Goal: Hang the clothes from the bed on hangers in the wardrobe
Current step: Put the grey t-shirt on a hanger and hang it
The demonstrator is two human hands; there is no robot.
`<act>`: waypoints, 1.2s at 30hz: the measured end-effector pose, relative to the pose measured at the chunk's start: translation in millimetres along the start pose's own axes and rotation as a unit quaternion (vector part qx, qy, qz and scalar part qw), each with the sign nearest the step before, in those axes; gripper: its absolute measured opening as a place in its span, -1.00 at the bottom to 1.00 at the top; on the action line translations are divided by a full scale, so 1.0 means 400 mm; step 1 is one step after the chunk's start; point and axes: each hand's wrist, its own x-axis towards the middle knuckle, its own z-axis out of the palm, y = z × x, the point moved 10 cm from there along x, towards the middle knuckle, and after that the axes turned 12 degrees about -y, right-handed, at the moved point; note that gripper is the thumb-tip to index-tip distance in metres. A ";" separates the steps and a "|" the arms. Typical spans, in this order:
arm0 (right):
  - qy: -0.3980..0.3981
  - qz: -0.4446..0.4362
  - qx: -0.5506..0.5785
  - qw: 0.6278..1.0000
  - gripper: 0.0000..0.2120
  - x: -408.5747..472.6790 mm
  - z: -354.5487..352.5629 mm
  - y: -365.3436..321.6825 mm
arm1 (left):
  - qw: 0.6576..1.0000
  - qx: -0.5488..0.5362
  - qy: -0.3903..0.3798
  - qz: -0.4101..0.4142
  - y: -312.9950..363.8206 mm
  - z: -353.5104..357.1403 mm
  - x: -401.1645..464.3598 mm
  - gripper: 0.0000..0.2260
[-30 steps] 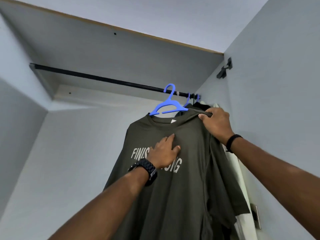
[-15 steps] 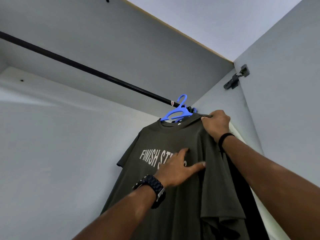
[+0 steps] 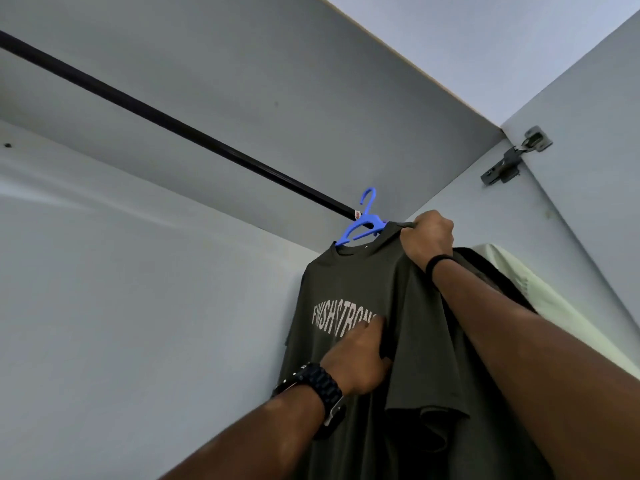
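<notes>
An olive T-shirt (image 3: 349, 285) with white chest lettering hangs on a blue plastic hanger (image 3: 363, 223), whose hook sits at the black wardrobe rail (image 3: 173, 124) near its right end. My right hand (image 3: 427, 237) grips the shirt's shoulder together with the hanger arm beneath the cloth. Lower down, my left hand (image 3: 360, 358) is on the shirt's chest with its fingers curled into a fold of the fabric beside the lettering. A black watch is on that wrist.
Behind the olive shirt, against the right wall, hang a dark garment (image 3: 485, 268) and a pale green one (image 3: 540, 306). A door hinge (image 3: 512, 157) is fixed at the upper right. The wardrobe's grey back panel (image 3: 138, 323) fills the left.
The view has tilted up and closer. My left hand went from flat with spread fingers to curled into the fabric. My right hand stays on the shoulder.
</notes>
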 end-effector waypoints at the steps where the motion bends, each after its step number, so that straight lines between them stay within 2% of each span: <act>1: -0.012 -0.004 -0.004 1.000 -0.88 0.008 0.018 0.001 | 1.000 0.011 -0.005 -0.003 -0.010 0.004 0.006 -0.69; 7: -0.039 -0.053 -0.046 0.997 -0.91 0.026 0.097 -0.007 | 1.000 0.024 -0.004 -0.016 -0.072 0.015 0.026 -0.60; 11: -0.061 -0.098 -0.072 0.991 -0.86 0.046 0.106 0.017 | 1.000 0.007 0.009 -0.026 -0.095 0.032 0.038 -0.69; 15: -0.099 -0.088 -0.073 0.989 -0.78 0.044 0.080 0.097 | 0.999 -0.012 -0.009 -0.047 -0.090 0.078 0.043 -0.71; 18: -0.096 -0.083 -0.059 0.990 -0.79 0.019 0.052 0.131 | 0.998 -0.047 -0.010 -0.039 -0.071 0.104 0.044 -0.60; 20: -0.099 -0.055 -0.022 0.993 -0.70 -0.007 0.039 0.160 | 0.997 -0.074 -0.007 -0.033 -0.053 0.117 0.036 -0.51; 23: -0.152 0.002 0.006 0.988 -0.47 -0.066 0.047 0.211 | 0.994 -0.105 0.026 -0.014 -0.024 0.125 0.009 -0.46; 27: -0.201 0.036 0.004 0.979 -0.61 -0.180 0.037 0.243 | 0.980 -0.172 0.102 0.000 0.002 0.104 -0.041 -0.52; 29: -0.257 0.067 0.132 0.955 -0.73 -0.247 0.036 0.252 | 0.964 -0.215 0.155 -0.002 0.010 0.080 -0.070 -0.56; 31: -0.310 0.097 0.273 0.906 -0.84 -0.322 0.032 0.243 | 0.945 -0.267 0.189 0.001 0.025 0.061 -0.101 -0.60; 32: -0.317 0.105 0.293 0.896 -0.86 -0.355 0.022 0.242 | 0.940 -0.281 0.194 -0.003 0.032 0.059 -0.115 -0.61; 36: -0.292 0.120 0.210 0.925 -0.90 -0.457 -0.012 0.278 | 0.943 -0.303 0.133 -0.037 0.061 0.104 -0.170 -0.64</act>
